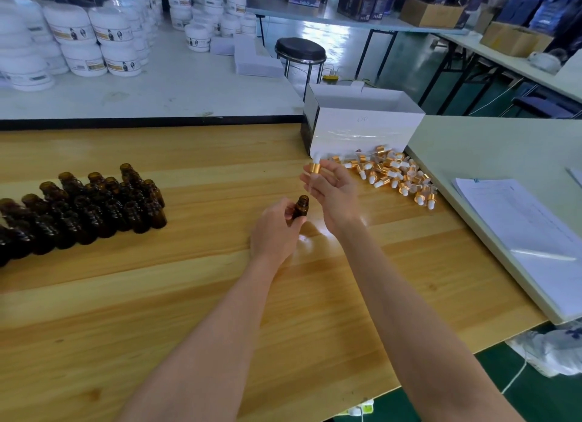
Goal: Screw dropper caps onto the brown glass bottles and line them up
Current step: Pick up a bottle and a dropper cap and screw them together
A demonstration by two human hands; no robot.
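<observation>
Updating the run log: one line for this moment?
left hand: grips uncapped bottle | right hand: holds dropper cap | cap not yet on

bright even daylight, glare on the far floor (340,40), soft blur, wide-angle edge bending

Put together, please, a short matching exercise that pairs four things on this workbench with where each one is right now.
Things
1. open brown bottle
2. gold dropper cap
3. pile of dropper caps
4. cluster of uncapped bottles

Places
A. loose on the wooden table, in front of the white box
B. pinched in the right hand
C. standing on the table, well off to the left of both hands
D. gripped in the left hand

Pairs: 1-D, 2-B, 3-A, 4-C
</observation>
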